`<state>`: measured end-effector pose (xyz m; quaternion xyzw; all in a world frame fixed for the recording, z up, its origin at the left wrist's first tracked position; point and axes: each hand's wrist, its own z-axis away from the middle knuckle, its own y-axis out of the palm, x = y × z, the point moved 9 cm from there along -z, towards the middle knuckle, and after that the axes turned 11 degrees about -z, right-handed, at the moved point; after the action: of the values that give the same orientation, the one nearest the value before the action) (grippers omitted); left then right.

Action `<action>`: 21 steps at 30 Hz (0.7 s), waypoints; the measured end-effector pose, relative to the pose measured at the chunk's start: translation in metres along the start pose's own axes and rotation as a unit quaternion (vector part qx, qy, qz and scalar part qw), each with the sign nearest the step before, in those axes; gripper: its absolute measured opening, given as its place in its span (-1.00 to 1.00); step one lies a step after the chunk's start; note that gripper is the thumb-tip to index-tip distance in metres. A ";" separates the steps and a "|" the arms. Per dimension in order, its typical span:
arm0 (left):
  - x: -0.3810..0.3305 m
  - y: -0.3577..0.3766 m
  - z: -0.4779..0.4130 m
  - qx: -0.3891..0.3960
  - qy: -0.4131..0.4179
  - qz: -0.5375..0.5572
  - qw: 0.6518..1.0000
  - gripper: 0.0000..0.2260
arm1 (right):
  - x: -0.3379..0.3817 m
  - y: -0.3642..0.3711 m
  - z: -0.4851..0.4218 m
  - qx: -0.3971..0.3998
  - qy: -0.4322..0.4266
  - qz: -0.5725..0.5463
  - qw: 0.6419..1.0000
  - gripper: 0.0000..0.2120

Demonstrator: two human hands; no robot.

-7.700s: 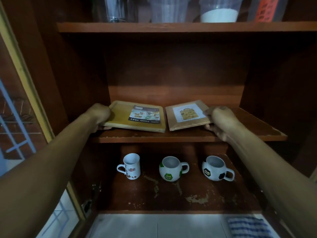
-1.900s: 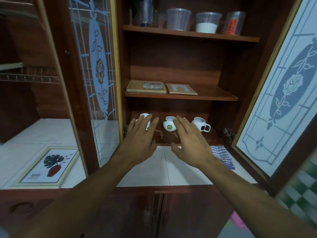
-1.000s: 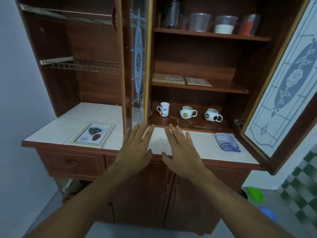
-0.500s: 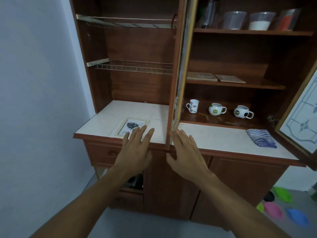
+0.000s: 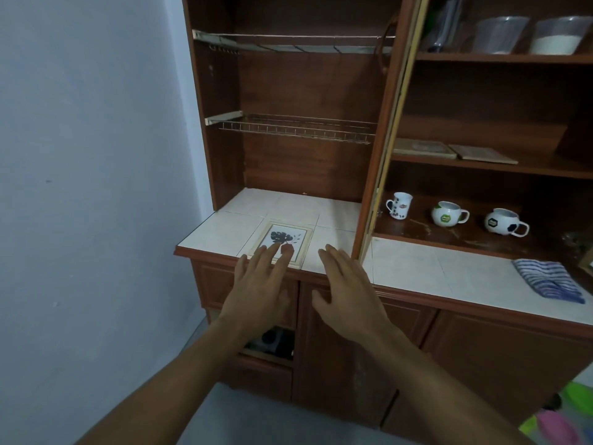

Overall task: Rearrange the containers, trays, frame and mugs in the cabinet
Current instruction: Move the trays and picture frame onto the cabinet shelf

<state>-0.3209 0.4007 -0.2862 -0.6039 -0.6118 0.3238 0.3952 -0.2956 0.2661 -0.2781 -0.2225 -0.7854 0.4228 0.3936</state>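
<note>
**Obscured or partial**
- Frame [image 5: 290, 234]: leaf print with a pale border, lying flat on the tiled counter [image 5: 221, 231], centre of picture. Its lower edge is covered by the left fingertips; contact cannot be told.
- Containers, top shelf, upper right: dark tumbler [image 5: 447, 24], clear tub [image 5: 499, 33], and tub with white contents [image 5: 558, 35], this last cut by the right border.
- Open gap under the counter, lower centre: dark object [image 5: 276, 340], not identifiable.
- Coloured plastic items [image 5: 558, 419], lower right corner, cut off and blurred.

**Hands**
- Left hand [image 5: 256, 293]: fingers straight and spread, holding nothing.
- Right hand [image 5: 349, 293]: likewise splayed and empty, just right of the frame, over the counter's front edge.

**Surroundings**
- Cabinet door [image 5: 388, 139]: seen edge-on, standing between the open left bay and the shelved right bay.
- Two flat trays, middle shelf, side by side: larger tray [image 5: 423, 148] and smaller tray [image 5: 483, 154].
- Three mugs in a row, bottom shelf, right of centre: tall white mug [image 5: 399, 205], round green-patched mug [image 5: 446, 214], and round black-patched mug [image 5: 502, 222].
- Striped cloth [image 5: 545, 281], on the counter at the right edge.
- Two wire racks in the left bay: upper rack [image 5: 288, 41] and lower rack [image 5: 298, 128].

**Setting**
- Red-brown wooden cabinet with a pale tiled top; plain bluish wall [image 5: 96, 155] fills the left; grey floor [image 5: 256, 412] below.
</note>
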 end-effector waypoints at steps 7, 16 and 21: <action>0.036 0.010 -0.012 -0.025 0.003 0.043 0.999 -0.25 | 0.015 0.019 -0.032 0.002 -0.005 -0.002 1.000 -0.32; 0.104 0.041 -0.033 -0.017 0.039 0.056 0.998 -0.30 | 0.038 0.050 -0.075 -0.027 0.050 -0.001 0.998 -0.40; 0.123 0.051 -0.047 -0.013 0.042 0.081 0.996 -0.34 | 0.037 0.065 -0.093 -0.022 0.070 0.006 0.997 -0.38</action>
<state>-0.2498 0.5226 -0.2972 -0.6693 -0.5483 0.3211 0.3851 -0.2416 0.3724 -0.2856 -0.2649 -0.7639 0.3911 0.4396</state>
